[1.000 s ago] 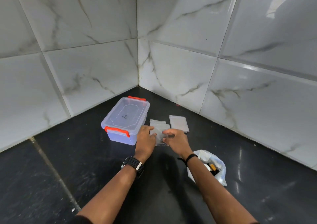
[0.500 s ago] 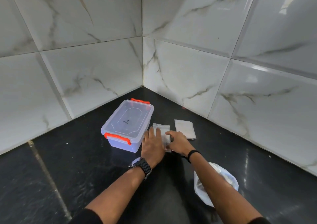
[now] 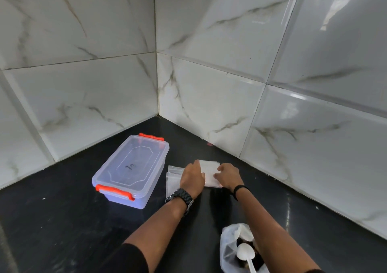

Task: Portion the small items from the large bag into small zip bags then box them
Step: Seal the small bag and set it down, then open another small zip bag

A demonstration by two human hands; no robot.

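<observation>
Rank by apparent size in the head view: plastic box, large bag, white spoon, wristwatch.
1. plastic box
2. large bag, partly behind the arm and cut off by the frame
3. white spoon and wristwatch: look alike, unranked

- A clear plastic box (image 3: 130,170) with orange latches is seen on the black bench, its lid closed, a dark mark on the lid.
- A stack of small zip bags (image 3: 173,173) lies flat just right of the box.
- A second, whiter stack of zip bags (image 3: 210,171) lies beside the first.
- The large bag (image 3: 228,245), translucent white, sits open near the front right; dark items and a white spoon (image 3: 245,254) are seen inside.
</observation>
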